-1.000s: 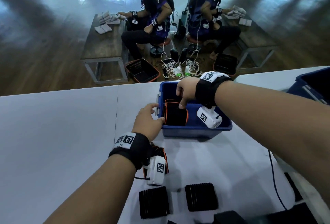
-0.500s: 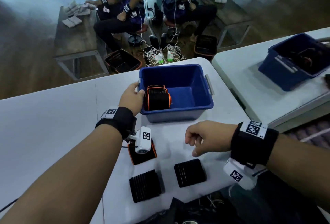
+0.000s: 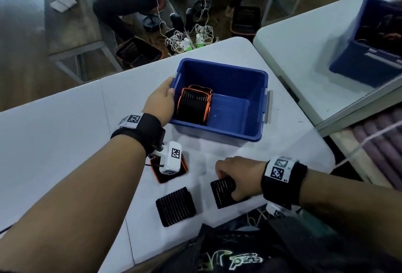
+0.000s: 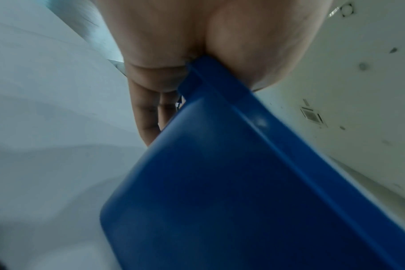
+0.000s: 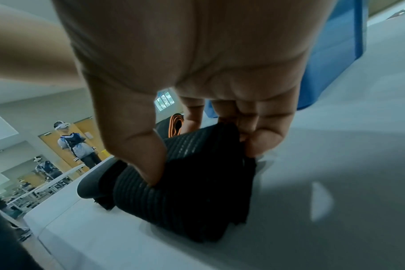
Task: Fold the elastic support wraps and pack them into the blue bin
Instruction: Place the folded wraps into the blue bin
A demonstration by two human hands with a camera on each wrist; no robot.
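Note:
The blue bin [image 3: 256, 103] stands on the white table, with folded black wraps edged in orange [image 3: 194, 104] packed against its left wall. My left hand [image 3: 162, 101] grips the bin's left rim [image 4: 222, 80], thumb over the edge. My right hand [image 3: 237, 177] pinches a folded black ribbed wrap [image 3: 221, 192] lying on the table, thumb and fingers curled onto it [image 5: 197, 164]. A second folded black wrap [image 3: 175, 206] lies to its left. An orange-edged wrap [image 3: 170, 173] sits partly hidden under my left wrist camera.
A second white table [image 3: 304, 46] at the right carries another blue bin [image 3: 367, 55]. Beyond the far edge are a mirror wall, cables on the floor and seated persons. Dark clothing fills the bottom edge.
My right hand came out of the bin, swung back to the near right and took hold of the right-hand black wrap. The left hand stays on the bin's rim.

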